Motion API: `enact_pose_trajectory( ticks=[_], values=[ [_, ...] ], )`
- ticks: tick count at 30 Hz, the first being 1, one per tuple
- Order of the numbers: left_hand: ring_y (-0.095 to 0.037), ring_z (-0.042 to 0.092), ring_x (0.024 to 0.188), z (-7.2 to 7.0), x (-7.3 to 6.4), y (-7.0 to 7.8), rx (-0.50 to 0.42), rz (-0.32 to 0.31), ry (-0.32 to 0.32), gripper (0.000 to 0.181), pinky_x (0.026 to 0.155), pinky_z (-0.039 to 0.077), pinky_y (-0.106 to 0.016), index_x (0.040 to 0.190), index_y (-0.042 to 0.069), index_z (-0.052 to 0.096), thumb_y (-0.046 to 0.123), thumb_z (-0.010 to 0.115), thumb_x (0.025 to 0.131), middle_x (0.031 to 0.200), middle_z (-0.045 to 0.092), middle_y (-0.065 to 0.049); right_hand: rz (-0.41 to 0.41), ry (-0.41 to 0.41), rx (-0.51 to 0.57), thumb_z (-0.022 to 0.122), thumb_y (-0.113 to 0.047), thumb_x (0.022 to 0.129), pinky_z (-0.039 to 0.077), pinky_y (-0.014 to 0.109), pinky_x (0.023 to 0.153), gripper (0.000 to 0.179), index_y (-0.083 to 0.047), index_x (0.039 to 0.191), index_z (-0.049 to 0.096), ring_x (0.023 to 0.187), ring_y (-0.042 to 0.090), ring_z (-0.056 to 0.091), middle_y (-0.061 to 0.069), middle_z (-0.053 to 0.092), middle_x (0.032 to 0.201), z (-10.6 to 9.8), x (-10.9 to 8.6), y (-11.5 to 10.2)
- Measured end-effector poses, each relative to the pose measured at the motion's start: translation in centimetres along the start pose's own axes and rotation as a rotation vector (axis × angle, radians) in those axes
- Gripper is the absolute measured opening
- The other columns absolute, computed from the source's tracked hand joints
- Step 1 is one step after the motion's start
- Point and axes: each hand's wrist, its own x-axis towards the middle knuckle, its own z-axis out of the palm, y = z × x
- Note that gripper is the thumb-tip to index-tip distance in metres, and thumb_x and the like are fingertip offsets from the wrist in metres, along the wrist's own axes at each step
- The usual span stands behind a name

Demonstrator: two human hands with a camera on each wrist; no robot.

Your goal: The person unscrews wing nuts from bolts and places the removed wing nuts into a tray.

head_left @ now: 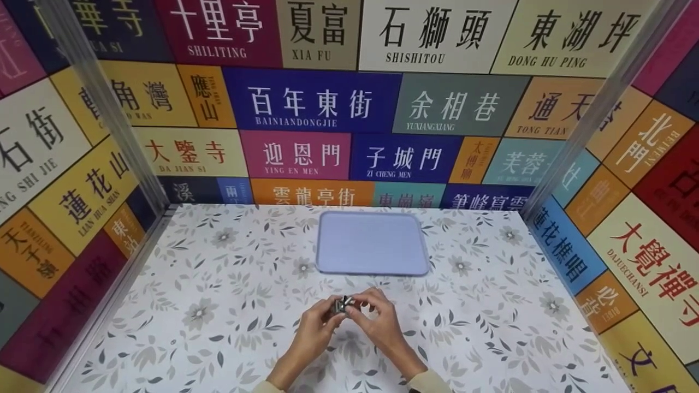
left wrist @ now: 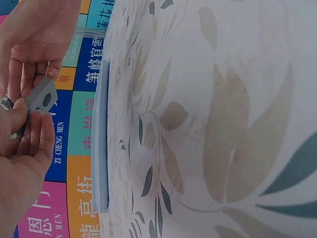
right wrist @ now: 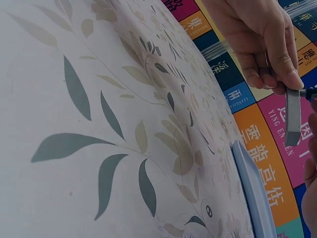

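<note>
In front of the person, both hands meet around a small grey metal block (left wrist: 43, 97) with a round hole in its face. My left hand (head_left: 315, 326) grips the block between thumb and fingers; in the right wrist view its thumb presses near the end of the block (right wrist: 293, 118). A short dark part (right wrist: 308, 93) juts from the block's side. My right hand (head_left: 379, 317) pinches a small shiny metal part (head_left: 348, 301) at the block, thumb and forefinger close together. Fingers hide much of the pieces.
Beyond the hands lies a pale lavender tray (head_left: 372, 243), flat on the table (head_left: 246, 295) with its floral cover. Walls (head_left: 311, 101) of coloured panels with Chinese lettering enclose the back and both sides, with clear strips (head_left: 123, 109) at the corners.
</note>
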Motion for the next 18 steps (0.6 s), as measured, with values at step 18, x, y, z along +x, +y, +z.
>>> enact_pose_trajectory(
  ticks=[18],
  values=[
    [0.001, 0.057, 0.073, -0.05, -0.07, 0.07, -0.002, 0.022, 0.008, 0.033, 0.066, 0.056, -0.019, 0.124, -0.001, 0.065, 0.016, 0.067, 0.094, 0.088, 0.064, -0.005, -0.049, 0.021, -0.022, 0.080, 0.009, 0.074, 0.044, 0.020, 0.064, 0.020, 0.006, 0.092, 0.073, 0.074, 0.033, 0.056, 0.019, 0.065, 0.081, 0.31, 0.12, 0.11]
  ],
)
